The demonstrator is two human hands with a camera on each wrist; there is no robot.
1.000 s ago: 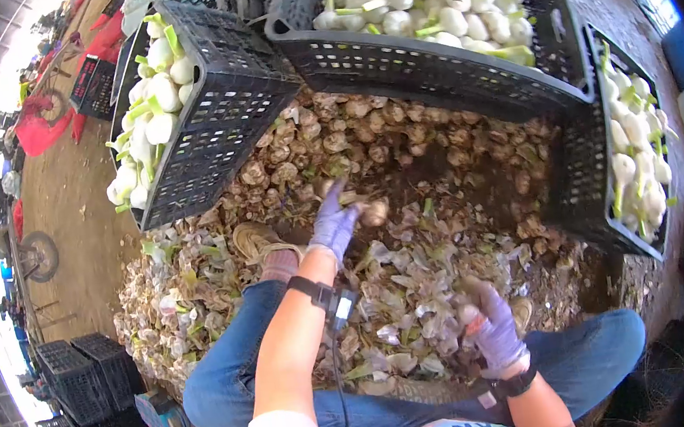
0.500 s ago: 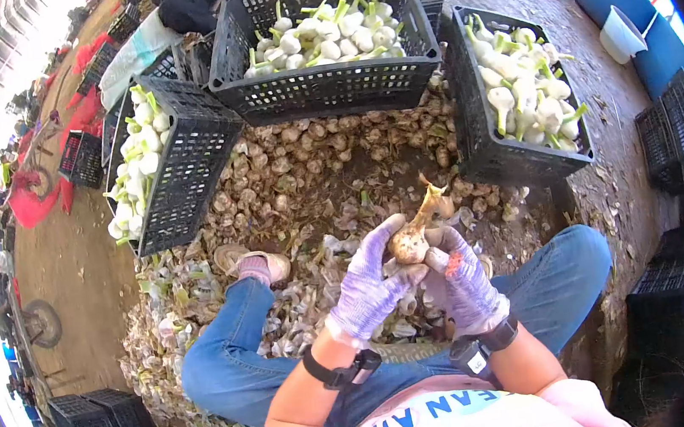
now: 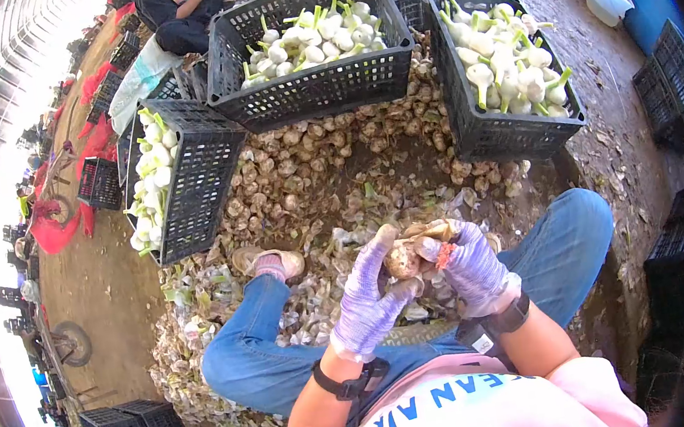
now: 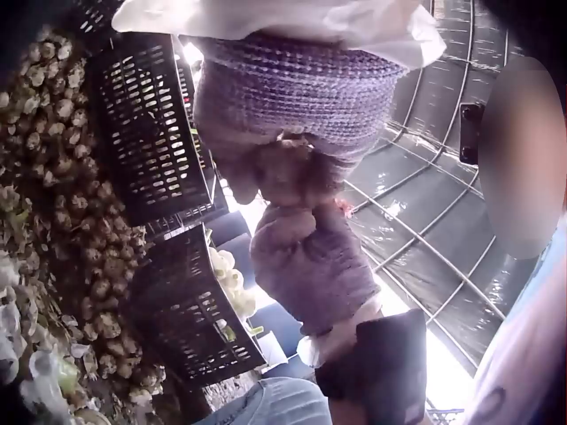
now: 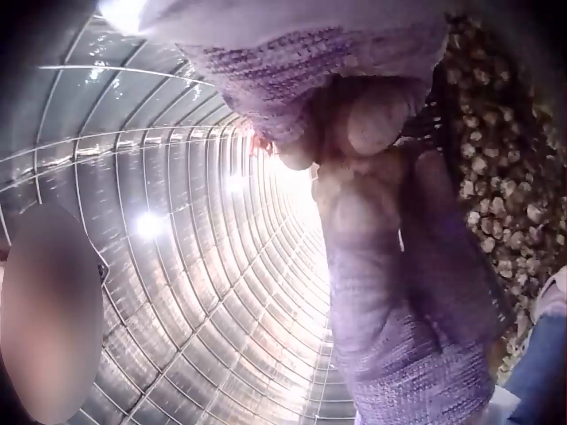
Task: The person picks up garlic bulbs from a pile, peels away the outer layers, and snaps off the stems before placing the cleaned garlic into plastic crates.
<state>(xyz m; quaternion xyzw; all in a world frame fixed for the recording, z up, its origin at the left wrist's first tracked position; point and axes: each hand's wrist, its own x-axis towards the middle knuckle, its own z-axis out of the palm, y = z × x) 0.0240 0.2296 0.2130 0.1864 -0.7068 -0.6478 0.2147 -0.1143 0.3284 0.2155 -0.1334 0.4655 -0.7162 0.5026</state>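
Observation:
A brownish, unpeeled garlic bulb [image 3: 402,262] is held between both hands, low in front of the person's lap. The left hand [image 3: 370,300], in a purple knit glove, grips the bulb from the left with thumb and fingers. From the right, the gloved right hand [image 3: 471,273] pinches its dry outer skin, the thumb lying against the bulb. Loose papery skin shows above the bulb between the fingertips. In the left wrist view the right hand [image 4: 314,257] meets the left at the fingertips, hiding most of the bulb; the right wrist view shows the left hand [image 5: 399,310] likewise.
Peeled white garlic fills a middle crate [image 3: 319,97], a left crate [image 3: 199,175] and a right crate [image 3: 511,133]. Unpeeled bulbs [image 3: 285,165] lie heaped between them. Shed skins [image 3: 205,350] cover the ground around the legs. Another person [image 3: 181,11] sits beyond the crates.
The left hand has brought a bulb back from the heap, and the right hand has joined it. Half a second ago the stem pointed up; now skin is folded over towards the right hand.

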